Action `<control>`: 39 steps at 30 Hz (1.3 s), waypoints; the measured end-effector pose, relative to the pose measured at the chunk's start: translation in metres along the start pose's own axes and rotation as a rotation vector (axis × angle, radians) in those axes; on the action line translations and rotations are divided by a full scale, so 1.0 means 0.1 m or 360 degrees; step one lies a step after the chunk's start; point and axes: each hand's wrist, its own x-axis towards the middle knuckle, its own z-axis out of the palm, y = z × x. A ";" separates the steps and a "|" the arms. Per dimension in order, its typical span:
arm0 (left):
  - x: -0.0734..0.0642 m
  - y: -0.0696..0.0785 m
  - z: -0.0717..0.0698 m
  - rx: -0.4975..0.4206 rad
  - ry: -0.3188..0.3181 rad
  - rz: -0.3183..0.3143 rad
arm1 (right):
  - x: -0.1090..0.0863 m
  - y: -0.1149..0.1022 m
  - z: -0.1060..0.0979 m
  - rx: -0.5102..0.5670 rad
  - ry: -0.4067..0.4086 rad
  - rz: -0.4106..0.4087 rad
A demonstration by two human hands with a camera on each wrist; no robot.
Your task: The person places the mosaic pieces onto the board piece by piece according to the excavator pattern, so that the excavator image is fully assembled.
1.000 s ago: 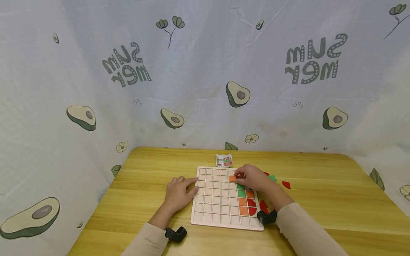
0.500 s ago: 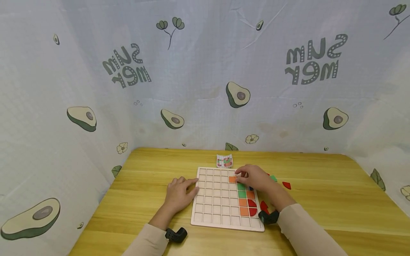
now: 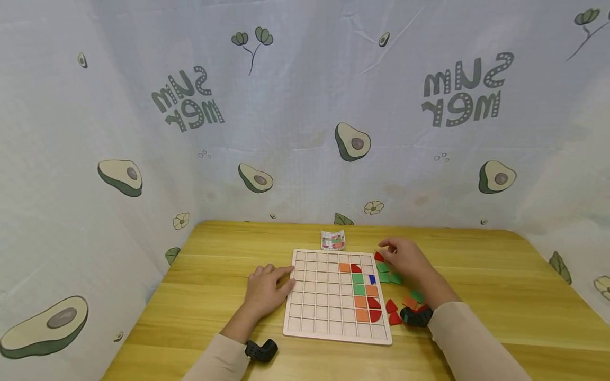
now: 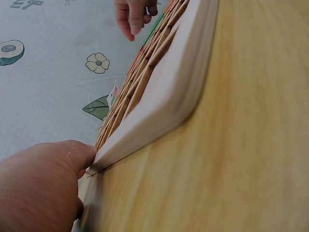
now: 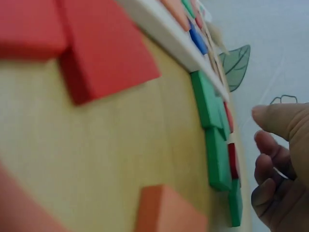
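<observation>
A pale wooden grid board (image 3: pixel 314 317) lies on the table, with orange, green, red and blue pieces in cells toward its right side. A red quarter-round piece (image 3: pixel 355 268) sits beside an orange square (image 3: pixel 344 268) in an upper row. My left hand (image 3: pixel 265 290) rests at the board's left edge, thumb and forefinger touching it. Above loose pieces beyond the board's right edge is my right hand (image 3: pixel 404 257), fingers loosely bent, nothing visible in them. Near its fingertips lies a red piece (image 3: pixel 378 256). Green pieces (image 5: pixel 217 157) show below the hand in the right wrist view.
A small printed pattern card (image 3: pixel 333 240) stands behind the board. More red pieces (image 3: pixel 392 306) and an orange piece (image 3: pixel 410 302) lie right of the board, near the right wrist's black camera (image 3: pixel 416 317). A patterned cloth (image 3: pixel 305 106) hangs behind the table.
My right hand has left the board's upper cells and moved right over the loose pieces. The red quarter-round it was covering now shows in its cell. My left hand stays put.
</observation>
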 end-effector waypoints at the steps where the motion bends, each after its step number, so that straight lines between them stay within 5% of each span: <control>1: 0.00 0.00 0.00 0.0000 -0.0001 0.0000 | 0.00 0.02 0.01 -0.0030 -0.0016 -0.0009; 11: 0.00 0.00 0.00 0.0010 0.0009 0.0015 | 0.01 0.03 0.04 -0.0181 -0.0078 -0.0049; 19: 0.00 0.01 0.00 0.0020 0.0009 0.0007 | 0.03 -0.01 0.02 -0.0184 -0.0109 0.0039; 30: -0.01 0.03 -0.03 0.0016 0.0022 0.0013 | 0.01 0.06 -0.01 -0.0132 -0.0152 -0.0054; 39: -0.01 0.03 -0.03 0.0013 0.0017 0.0006 | -0.05 0.11 -0.08 -0.0173 -0.0131 0.0007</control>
